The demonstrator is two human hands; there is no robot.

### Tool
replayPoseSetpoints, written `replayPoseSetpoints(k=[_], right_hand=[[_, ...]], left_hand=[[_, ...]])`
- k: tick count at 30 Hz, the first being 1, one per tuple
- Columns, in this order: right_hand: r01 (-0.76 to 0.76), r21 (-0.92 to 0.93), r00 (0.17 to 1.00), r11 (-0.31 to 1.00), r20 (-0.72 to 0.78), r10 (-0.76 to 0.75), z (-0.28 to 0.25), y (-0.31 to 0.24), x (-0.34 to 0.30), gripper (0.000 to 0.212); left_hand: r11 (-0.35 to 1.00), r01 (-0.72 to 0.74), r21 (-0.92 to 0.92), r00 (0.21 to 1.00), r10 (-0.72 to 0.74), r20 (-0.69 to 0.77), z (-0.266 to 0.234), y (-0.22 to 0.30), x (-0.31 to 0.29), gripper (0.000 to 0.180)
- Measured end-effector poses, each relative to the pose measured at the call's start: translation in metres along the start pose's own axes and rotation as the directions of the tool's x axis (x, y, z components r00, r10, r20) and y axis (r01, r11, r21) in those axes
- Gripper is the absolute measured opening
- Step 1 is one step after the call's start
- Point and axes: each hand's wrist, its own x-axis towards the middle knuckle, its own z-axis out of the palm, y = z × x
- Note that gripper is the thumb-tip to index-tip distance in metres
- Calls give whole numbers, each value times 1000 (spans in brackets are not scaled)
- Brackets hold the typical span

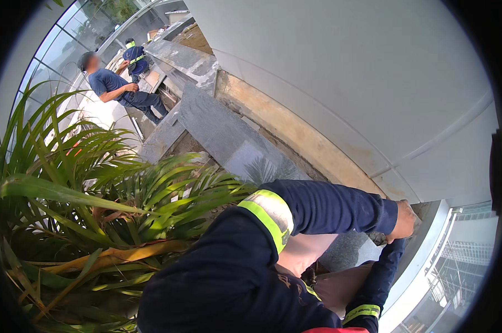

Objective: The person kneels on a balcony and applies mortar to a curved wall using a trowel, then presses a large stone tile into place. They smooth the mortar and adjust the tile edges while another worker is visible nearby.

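1. From my remote seat, the largest thing is the pale grey wall [351,83], filling 12 to 3 o'clock.
2. I see the leafy palm [112,194] spreading from 7 to 10 o'clock, with green blades and a yellowed stem.
3. The wearer's left sleeve [340,208], dark navy with a reflective band above the elbow, rises from 6 o'clock and bends toward 3. The right sleeve [385,269], also banded, comes up at about 4.
4. I make out a long grey slab [215,125] running from 11 o'clock past the centre, leaf shadows on its near end. A tan ledge [295,130] borders the wall's foot at 2.
5. At 4 o'clock I have glass [464,261] behind a curved white frame [439,215].
6. Pale pink trousers [301,252] show between the arms, at 5 o'clock.
7. At 10 o'clock a co-worker [109,83] in a cap and blue shirt stands by the slabs; a second co-worker [134,58], in a banded dark top, is just beyond.
8. The grey edging [419,236], nearest the hands, lies between 3 and 4 o'clock, just inside the white frame.
9. Smallest are the hands, close together there: the left hand [404,221] looks curled, but I can't tell whether it grips anything; the right is mostly hidden behind it, its state unclear to me.
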Motion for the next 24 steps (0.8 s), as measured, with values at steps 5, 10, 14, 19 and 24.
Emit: replayPoseSetpoints(k=[5,10,14,19,24], right_hand=[[138,32,989,990,56,-139,-23,-86,-13,79],[223,214,925,951,260,-276,22,-136,-40,76],[286,92,839,954,456,-296,54,-128,-33,77],[356,102,890,929,266,-370,43,-128,-14,76],[342,41,899,939,275,-340,33,-139,-16,74]], left_hand=[[984,-133,120,910,169,-379,-53,86,-44,23],[711,-551,-437,740,174,-649,-13,165,-61,15],[537,-450,-713,781,-150,-606,-38,151,-106,21],[970,236,-61,933,-243,-266,-22,103,-138,43],[879,-146,-454,909,-62,-412,-33,107,-153,50]])
